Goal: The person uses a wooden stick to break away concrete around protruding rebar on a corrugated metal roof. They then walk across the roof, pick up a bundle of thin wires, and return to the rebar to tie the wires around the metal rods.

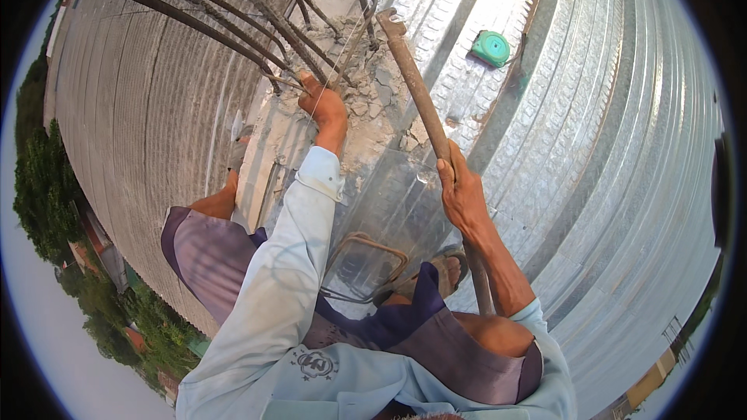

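My right hand (pixel 464 193) is wrapped around a long rusty rebar bending bar (pixel 419 93). The bar's notched head points up, beside the steel rods, and its lower end runs down past my forearm. At the base of the column rebar (pixel 210 27), my left hand (pixel 324 112) is closed on a thin steel rod (pixel 284 81) that sticks out to its left. Part of that rod is hidden by my fingers. A pale string (pixel 342 54) stretches from near a bent rod end down across my left hand.
Broken concrete (pixel 366 97) surrounds the rebar. Ribbed metal decking (pixel 591 186) spreads to the right, with a green tape measure (pixel 491 49) on it. Bent steel stirrups (pixel 373 241) lie near my sandaled foot (pixel 447 270). A corrugated grey surface (pixel 132 132) slopes away left.
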A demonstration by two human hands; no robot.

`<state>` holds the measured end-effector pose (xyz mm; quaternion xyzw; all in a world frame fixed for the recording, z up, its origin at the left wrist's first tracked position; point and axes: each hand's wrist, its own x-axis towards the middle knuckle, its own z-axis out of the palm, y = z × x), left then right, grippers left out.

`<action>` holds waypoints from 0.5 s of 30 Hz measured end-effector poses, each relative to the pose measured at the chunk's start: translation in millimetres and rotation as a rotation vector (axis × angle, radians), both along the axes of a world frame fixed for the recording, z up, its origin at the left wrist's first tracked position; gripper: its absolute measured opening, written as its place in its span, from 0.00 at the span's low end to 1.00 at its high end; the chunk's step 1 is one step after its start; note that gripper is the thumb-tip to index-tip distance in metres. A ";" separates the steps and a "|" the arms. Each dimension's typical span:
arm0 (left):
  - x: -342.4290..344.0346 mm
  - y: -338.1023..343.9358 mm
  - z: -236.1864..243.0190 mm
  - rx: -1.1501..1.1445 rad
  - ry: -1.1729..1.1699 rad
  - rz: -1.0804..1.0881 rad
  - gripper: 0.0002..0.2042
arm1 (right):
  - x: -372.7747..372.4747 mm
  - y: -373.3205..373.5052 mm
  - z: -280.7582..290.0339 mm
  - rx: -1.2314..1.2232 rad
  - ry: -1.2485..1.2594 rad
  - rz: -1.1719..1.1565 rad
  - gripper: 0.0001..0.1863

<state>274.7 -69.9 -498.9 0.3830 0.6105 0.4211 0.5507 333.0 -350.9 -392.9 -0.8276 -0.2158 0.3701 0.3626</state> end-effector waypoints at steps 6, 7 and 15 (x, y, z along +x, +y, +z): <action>12.8 -6.9 1.2 0.060 0.090 0.187 0.31 | 13.0 20.2 4.7 -0.088 0.082 0.054 0.28; 11.5 -4.6 1.1 0.057 0.096 0.144 0.31 | 10.5 17.8 1.6 -0.066 0.050 0.040 0.28; 6.1 -3.3 7.9 0.022 0.058 0.045 0.30 | 9.1 14.9 -10.7 -0.115 0.089 0.050 0.28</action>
